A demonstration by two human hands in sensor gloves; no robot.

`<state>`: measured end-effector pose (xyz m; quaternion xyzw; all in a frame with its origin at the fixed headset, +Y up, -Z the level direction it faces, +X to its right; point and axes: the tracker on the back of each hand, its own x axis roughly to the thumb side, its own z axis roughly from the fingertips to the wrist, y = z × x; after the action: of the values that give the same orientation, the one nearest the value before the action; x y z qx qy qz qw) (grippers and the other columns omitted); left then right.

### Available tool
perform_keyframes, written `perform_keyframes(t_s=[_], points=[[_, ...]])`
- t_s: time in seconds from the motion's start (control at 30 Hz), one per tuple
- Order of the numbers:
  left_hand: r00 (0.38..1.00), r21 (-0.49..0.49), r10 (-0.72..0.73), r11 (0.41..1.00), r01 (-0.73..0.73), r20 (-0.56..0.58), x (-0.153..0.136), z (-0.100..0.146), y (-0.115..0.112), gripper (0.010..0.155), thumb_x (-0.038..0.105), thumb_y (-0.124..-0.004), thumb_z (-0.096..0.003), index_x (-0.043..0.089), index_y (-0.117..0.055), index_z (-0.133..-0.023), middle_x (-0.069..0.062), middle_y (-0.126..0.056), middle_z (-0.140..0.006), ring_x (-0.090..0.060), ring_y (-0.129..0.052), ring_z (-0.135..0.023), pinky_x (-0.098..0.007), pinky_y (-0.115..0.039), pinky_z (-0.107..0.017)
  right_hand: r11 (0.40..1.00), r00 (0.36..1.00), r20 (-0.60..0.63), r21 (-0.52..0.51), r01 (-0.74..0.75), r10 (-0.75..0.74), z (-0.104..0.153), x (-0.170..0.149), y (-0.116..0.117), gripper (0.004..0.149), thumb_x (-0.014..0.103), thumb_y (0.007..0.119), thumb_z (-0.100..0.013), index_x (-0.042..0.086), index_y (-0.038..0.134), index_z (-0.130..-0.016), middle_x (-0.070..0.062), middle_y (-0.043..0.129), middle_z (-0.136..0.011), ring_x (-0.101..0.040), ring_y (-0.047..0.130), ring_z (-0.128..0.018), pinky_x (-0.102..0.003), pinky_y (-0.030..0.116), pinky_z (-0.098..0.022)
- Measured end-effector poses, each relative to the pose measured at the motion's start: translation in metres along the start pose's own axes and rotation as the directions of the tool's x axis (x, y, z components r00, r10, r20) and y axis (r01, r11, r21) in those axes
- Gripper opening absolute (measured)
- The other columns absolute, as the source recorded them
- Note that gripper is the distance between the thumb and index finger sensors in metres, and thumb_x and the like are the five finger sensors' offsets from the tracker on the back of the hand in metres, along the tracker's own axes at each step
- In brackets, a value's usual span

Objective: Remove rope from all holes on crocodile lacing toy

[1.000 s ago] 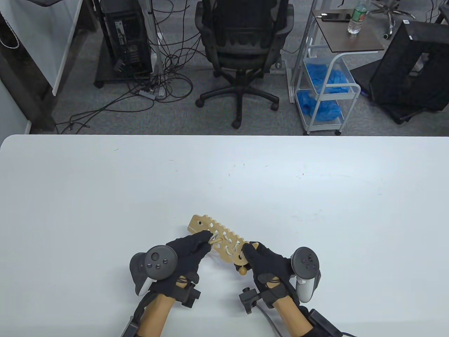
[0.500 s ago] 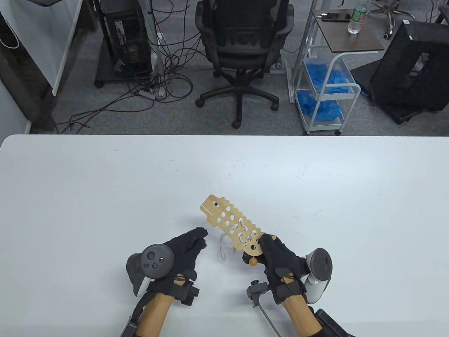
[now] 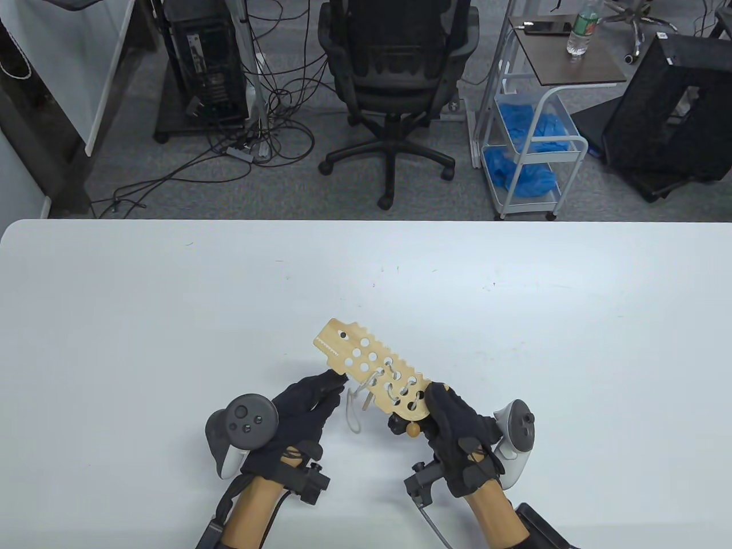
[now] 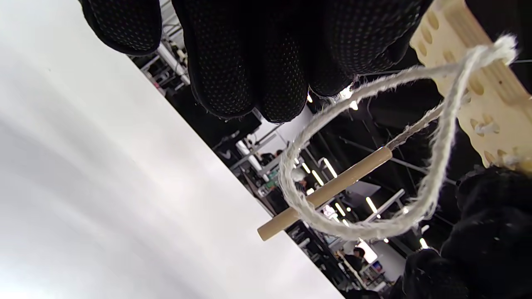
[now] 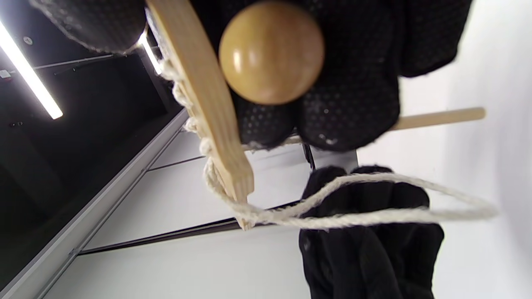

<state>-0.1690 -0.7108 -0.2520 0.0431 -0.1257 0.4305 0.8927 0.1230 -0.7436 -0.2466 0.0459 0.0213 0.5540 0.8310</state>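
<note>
The wooden crocodile lacing toy (image 3: pixel 330 338) hangs tilted above the table, snout to the far left. My right hand (image 3: pixel 430 401) grips its tail end, with a round wooden bead (image 3: pixel 412 429) dangling just below. White rope (image 3: pixel 355 420) still laces the holes near the tail, and a loose loop droops from the toy's near edge with the wooden needle (image 3: pixel 366 401). My left hand (image 3: pixel 331 386) reaches its fairly straight fingertips up to that loop. The left wrist view shows the rope (image 4: pixel 374 228) curving just under the fingertips (image 4: pixel 249 62); no clear pinch shows.
The white table (image 3: pixel 171 320) stretches wide on all sides of my hands. Beyond its far edge stand an office chair (image 3: pixel 394 68), a wheeled cart (image 3: pixel 532 143) with blue material, a computer tower (image 3: pixel 203 63) and floor cables.
My left hand let go of the rope at the toy, drew back, and has now come up to the hanging loop. My right hand raised and tilted the toy; more holes show bare.
</note>
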Motion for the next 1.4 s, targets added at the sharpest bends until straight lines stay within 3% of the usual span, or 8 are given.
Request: perform_keyframes(t_s=[0.3,0.6,0.63,0.67,0.7,0.73,1.2,1.4], points=[[0.999,-0.043,0.05,0.998,-0.049,0.013,-0.001,-0.001,-0.003,0.048,0.045,-0.075,-0.0495,0.036,-0.084,-0.096,-0.001,-0.097,-0.091,-0.025,-0.095,-0.079,-0.064,-0.069,-0.066,0.994,1.0,0.011,0.107,-0.001,0.0,-0.001,0.0,0.011,0.051,0.044,0.077,-0.044,0.002,0.086,-0.071,-0.023,0.099,-0.053,-0.042,0.101,-0.041,-0.065,0.073,-0.045],[0.991,-0.242,0.117,0.965,-0.098,0.064,0.002,-0.004,-0.016,0.051,0.044,-0.077,-0.0492,0.037,-0.08,-0.1,-0.003,-0.093,-0.098,-0.028,-0.088,-0.088,-0.067,-0.064,-0.068,0.992,1.0,0.009,0.128,-0.004,0.003,-0.001,-0.001,0.014,0.051,0.044,0.077,-0.044,0.002,0.086,-0.071,-0.023,0.099,-0.052,-0.042,0.101,-0.04,-0.065,0.074,-0.044],[0.99,-0.256,0.122,0.961,-0.102,0.066,0.002,-0.004,-0.017,0.053,0.038,-0.08,-0.0483,0.037,-0.078,-0.101,-0.003,-0.092,-0.099,-0.029,-0.087,-0.089,-0.067,-0.064,-0.069,0.992,1.0,0.009,0.13,-0.005,0.004,-0.001,-0.001,0.014,0.05,0.044,0.077,-0.044,0.002,0.086,-0.071,-0.023,0.099,-0.052,-0.042,0.101,-0.041,-0.065,0.074,-0.044],[0.989,-0.272,0.133,0.956,-0.11,0.066,0.003,-0.004,-0.018,0.053,0.043,-0.077,-0.0493,0.037,-0.077,-0.102,-0.003,-0.091,-0.1,-0.029,-0.086,-0.09,-0.068,-0.063,-0.069,0.991,1.0,0.01,0.133,-0.006,0.004,-0.001,-0.001,0.014,0.05,0.044,0.077,-0.044,0.002,0.086,-0.071,-0.023,0.099,-0.053,-0.042,0.101,-0.04,-0.065,0.074,-0.044],[0.988,-0.28,0.14,0.953,-0.116,0.066,0.003,-0.004,-0.019,0.055,0.038,-0.081,-0.0482,0.037,-0.077,-0.103,-0.003,-0.091,-0.1,-0.029,-0.086,-0.09,-0.068,-0.063,-0.069,0.991,1.0,0.01,0.136,-0.006,0.004,0.0,-0.001,0.015,0.05,0.044,0.077,-0.044,0.002,0.086,-0.071,-0.023,0.099,-0.052,-0.042,0.101,-0.041,-0.065,0.074,-0.044],[0.988,-0.282,0.138,0.953,-0.114,0.065,0.003,-0.004,-0.02,0.054,0.042,-0.079,-0.0489,0.036,-0.076,-0.103,-0.003,-0.09,-0.101,-0.029,-0.086,-0.091,-0.068,-0.063,-0.069,0.991,1.0,0.011,0.136,-0.006,0.004,0.0,-0.001,0.015,0.05,0.044,0.077,-0.044,0.002,0.086,-0.071,-0.023,0.099,-0.052,-0.042,0.101,-0.041,-0.065,0.074,-0.044],[0.988,-0.272,0.145,0.954,-0.127,0.049,0.003,-0.004,-0.017,0.048,0.037,-0.084,-0.047,0.036,-0.084,-0.095,0.002,-0.098,-0.089,-0.025,-0.092,-0.083,-0.066,-0.065,-0.068,0.992,1.0,0.016,0.129,0.004,-0.007,-0.001,0.001,0.014,0.051,0.044,0.077,-0.044,0.002,0.086,-0.071,-0.023,0.099,-0.053,-0.042,0.101,-0.041,-0.065,0.073,-0.045],[0.996,-0.204,0.079,0.976,-0.069,0.041,0.002,-0.004,-0.011,0.048,0.037,-0.085,-0.0465,0.037,-0.084,-0.094,0.004,-0.1,-0.086,-0.023,-0.094,-0.08,-0.065,-0.067,-0.068,0.998,1.0,0.005,0.065,-0.016,0.016,-0.001,0.001,0.005,0.05,0.044,0.077,-0.045,0.002,0.086,-0.071,-0.023,0.099,-0.053,-0.042,0.101,-0.042,-0.065,0.073,-0.045]])
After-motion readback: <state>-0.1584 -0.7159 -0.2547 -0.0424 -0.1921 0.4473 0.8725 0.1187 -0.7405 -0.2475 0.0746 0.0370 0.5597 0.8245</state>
